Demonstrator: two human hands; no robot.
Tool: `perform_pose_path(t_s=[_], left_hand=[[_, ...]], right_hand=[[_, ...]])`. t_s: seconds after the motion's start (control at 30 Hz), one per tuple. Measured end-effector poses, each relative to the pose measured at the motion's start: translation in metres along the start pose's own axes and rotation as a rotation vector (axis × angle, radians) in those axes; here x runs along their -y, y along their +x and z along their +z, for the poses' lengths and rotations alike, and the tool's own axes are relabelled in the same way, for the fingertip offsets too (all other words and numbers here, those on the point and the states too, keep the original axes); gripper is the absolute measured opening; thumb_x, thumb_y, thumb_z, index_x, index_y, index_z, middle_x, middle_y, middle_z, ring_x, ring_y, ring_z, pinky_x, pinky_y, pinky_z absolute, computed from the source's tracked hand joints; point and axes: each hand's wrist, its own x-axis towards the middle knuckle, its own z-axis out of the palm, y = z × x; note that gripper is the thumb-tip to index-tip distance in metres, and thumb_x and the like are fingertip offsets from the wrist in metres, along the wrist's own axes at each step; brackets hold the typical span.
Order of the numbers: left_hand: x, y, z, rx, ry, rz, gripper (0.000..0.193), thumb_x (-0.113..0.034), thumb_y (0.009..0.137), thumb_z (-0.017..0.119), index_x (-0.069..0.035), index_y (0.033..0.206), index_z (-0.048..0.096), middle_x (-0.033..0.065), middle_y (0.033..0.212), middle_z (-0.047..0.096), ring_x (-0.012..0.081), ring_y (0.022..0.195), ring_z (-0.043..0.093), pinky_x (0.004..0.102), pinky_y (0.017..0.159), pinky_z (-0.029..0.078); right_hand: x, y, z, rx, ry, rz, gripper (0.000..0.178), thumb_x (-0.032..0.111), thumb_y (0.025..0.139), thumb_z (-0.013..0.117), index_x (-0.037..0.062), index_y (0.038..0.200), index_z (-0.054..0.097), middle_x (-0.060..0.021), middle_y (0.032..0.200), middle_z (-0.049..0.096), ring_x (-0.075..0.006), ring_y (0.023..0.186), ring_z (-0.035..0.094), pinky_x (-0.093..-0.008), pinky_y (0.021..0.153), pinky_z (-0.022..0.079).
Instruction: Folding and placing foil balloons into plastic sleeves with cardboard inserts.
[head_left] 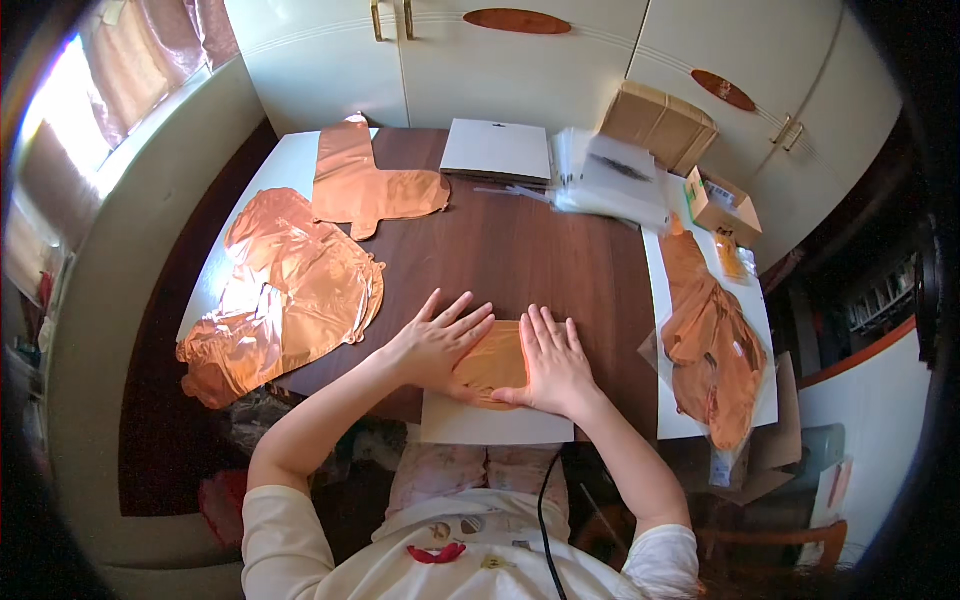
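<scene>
A folded orange-copper foil piece, like a flat foil balloon (492, 362), lies at the table's near edge, partly over a white sheet (497, 424). My left hand (440, 345) is spread flat along its left side. On its right side rests my right hand (552, 362), also flat, with the thumb across the foil's near edge. Both hands touch the foil, and neither grips it. To the left lie a large crumpled copper foil balloon (290, 290) and, beyond it, a flat copper foil balloon (375, 190) shaped like a numeral.
At the back stand a white flat box (495, 148), a stack of clear plastic sleeves (612, 180) and a cardboard box (658, 122). A small open box (722, 205) sits at the far right. Bunched orange foil (712, 335) lies on a white board at the right.
</scene>
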Motion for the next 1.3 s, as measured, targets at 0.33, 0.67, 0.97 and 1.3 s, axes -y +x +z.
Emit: perform_pose_path(t_s=[0.33, 0.67, 0.97, 1.3], left_hand=[[0.006, -0.012, -0.017, 0.033, 0.132, -0.159, 0.094, -0.072, 0.079, 0.037, 0.001, 0.137, 0.032, 0.0110, 0.145, 0.031, 0.0255, 0.138, 0.020, 0.0558, 0.109, 0.009], [-0.016, 0.025, 0.016, -0.120, -0.028, 0.007, 0.085, -0.066, 0.086, 0.031, -0.001, 0.140, 0.026, 0.0145, 0.145, 0.028, 0.0282, 0.137, 0.023, 0.0485, 0.109, 0.018], [-0.018, 0.025, 0.019, -0.104, -0.017, -0.014, 0.073, -0.063, 0.087, 0.032, -0.015, 0.142, 0.030, 0.0067, 0.146, 0.029, 0.0294, 0.136, 0.023, 0.0538, 0.108, 0.016], [-0.024, 0.028, 0.013, -0.092, -0.022, -0.032, 0.073, -0.065, 0.086, 0.031, -0.017, 0.141, 0.033, 0.0063, 0.147, 0.029, 0.0310, 0.136, 0.022, 0.0578, 0.107, 0.013]], right_hand=[[0.002, 0.001, -0.005, 0.071, -0.021, 0.014, 0.125, 0.081, 0.062, 0.050, -0.0018, 0.143, 0.004, -0.0169, 0.151, 0.003, -0.0271, 0.141, -0.002, -0.0491, 0.112, 0.000], [0.003, 0.002, -0.005, 0.062, -0.007, 0.024, 0.127, 0.082, 0.059, 0.052, -0.0010, 0.143, 0.005, -0.0172, 0.151, 0.003, -0.0275, 0.141, -0.001, -0.0490, 0.112, -0.001], [0.001, -0.038, 0.024, -0.372, -0.062, -0.210, 0.081, 0.066, 0.082, 0.042, 0.0025, 0.132, 0.041, -0.0136, 0.141, 0.034, -0.0258, 0.135, 0.022, -0.0579, 0.108, 0.011], [0.039, -0.093, 0.042, -0.740, -0.145, -0.451, 0.021, 0.018, 0.078, 0.057, 0.0122, 0.096, 0.067, 0.0037, 0.100, 0.062, -0.0095, 0.091, 0.055, -0.0311, 0.079, 0.037]])
